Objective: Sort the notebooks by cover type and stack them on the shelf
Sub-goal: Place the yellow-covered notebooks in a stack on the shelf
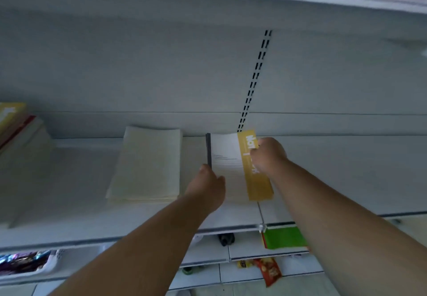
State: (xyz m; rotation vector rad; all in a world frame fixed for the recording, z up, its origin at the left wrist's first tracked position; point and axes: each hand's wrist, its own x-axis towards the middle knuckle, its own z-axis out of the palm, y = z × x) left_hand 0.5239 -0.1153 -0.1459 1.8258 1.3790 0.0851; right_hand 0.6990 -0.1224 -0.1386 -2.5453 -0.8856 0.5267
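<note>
While both hands held it, the notebook, white with a yellow band, sat on the shelf at center. The left hand gripped its dark spine edge at seven o'clock, fingers curled; the right hand pinched the yellow band at three o'clock. A cream stack lay at nine o'clock.

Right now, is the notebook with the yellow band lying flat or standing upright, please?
Flat: the notebook lies cover-up on the shelf, held at both sides.
</note>
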